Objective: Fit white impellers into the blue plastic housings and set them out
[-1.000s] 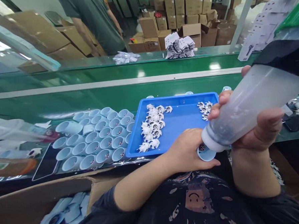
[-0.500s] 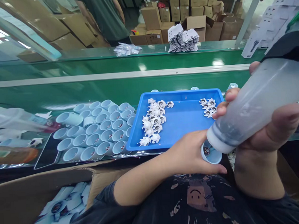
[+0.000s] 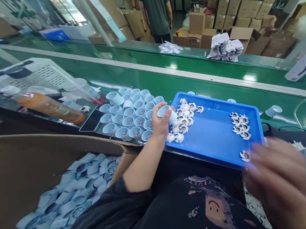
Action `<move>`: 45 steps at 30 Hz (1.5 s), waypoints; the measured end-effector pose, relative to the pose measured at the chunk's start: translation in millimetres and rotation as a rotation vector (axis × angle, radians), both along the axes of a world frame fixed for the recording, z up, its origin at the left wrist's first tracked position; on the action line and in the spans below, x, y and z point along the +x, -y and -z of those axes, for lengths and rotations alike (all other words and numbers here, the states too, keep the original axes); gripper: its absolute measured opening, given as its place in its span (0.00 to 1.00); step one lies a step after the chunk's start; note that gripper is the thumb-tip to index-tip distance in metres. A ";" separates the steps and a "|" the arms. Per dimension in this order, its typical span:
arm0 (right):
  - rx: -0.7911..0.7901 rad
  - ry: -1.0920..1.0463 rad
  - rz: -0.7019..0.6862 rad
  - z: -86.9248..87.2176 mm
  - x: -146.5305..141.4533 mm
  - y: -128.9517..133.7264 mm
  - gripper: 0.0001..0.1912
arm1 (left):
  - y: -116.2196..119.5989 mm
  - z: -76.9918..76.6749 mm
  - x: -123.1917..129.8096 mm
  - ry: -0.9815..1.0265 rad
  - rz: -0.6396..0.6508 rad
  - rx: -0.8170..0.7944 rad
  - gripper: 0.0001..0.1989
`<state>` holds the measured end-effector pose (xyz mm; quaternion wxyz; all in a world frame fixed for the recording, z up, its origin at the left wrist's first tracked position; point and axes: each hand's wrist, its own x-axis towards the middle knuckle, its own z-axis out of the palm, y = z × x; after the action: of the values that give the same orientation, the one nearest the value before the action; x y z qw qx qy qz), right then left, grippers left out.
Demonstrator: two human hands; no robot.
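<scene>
My left hand [image 3: 160, 122] is closed around a light blue plastic cup-shaped housing [image 3: 168, 114], held tilted above the left edge of the blue tray [image 3: 213, 135]. Just beside it stand rows of similar blue housings [image 3: 129, 121], with small dark and reddish parts inside many of them. White fan wheels [image 3: 185, 121] are piled along the tray's left side. A smaller group of fan wheels [image 3: 240, 125] lies at its right. Motion smears my right hand [image 3: 279, 176] near the tray's front right corner, close to a single fan wheel [image 3: 245, 155]; its fingers cannot be made out.
A cardboard box [image 3: 54, 147] full of blue housings is at lower left. An orange bottle [image 3: 50, 106] lies on the bench at left. Behind the tray runs a green conveyor [image 3: 207, 69], with a stack of printed cards [image 3: 225, 47] beyond. A person [image 3: 156, 15] stands farther back.
My left hand has carried the housing leftward from near my chest to the rows. The frosted bottle-like cylinder is out of my right hand's clear view. My head has turned left.
</scene>
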<state>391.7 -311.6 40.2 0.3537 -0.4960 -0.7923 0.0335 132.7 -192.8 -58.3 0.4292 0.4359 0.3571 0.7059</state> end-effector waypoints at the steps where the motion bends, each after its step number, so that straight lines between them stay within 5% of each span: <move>1: -0.034 0.119 -0.045 4.6 -17.9 -10.9 0.11 | 0.1 -0.8 2.0 0.005 0.014 -0.001 0.29; 6: -0.235 0.570 -0.113 43.4 -92.3 -86.4 0.10 | 4.4 -3.9 8.1 -0.056 0.016 0.017 0.28; 11: -0.330 0.769 -0.057 73.3 -106.9 -127.7 0.08 | 8.1 -5.0 8.3 -0.016 0.059 -0.030 0.29; 15: -0.327 0.895 -0.070 72.8 -76.9 -104.3 0.05 | 12.2 -9.6 8.8 0.056 0.110 -0.067 0.29; 21: -0.459 0.987 -0.270 58.5 -27.8 -39.2 0.11 | 20.6 -13.6 10.2 -0.039 0.215 -0.045 0.28; 25: -0.553 0.932 -0.114 48.7 -38.1 -29.0 0.16 | 25.7 -14.4 10.4 -0.194 0.193 0.053 0.29; 35: -0.729 0.747 0.062 55.6 -82.3 -44.2 0.04 | 22.1 0.5 6.1 -0.493 0.126 0.139 0.33; 40: -0.634 0.293 -0.026 38.5 -60.0 -21.7 0.08 | 28.4 -1.0 4.1 -0.758 0.138 0.380 0.30; 45: -0.546 -0.270 -0.206 34.3 -26.8 16.5 0.15 | 53.2 -22.6 12.0 -0.943 0.295 0.492 0.31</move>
<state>364.9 -328.0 6.0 0.3043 -0.4810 -0.7458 0.3461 144.7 -246.0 -35.7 0.2025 0.8378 0.2702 0.4290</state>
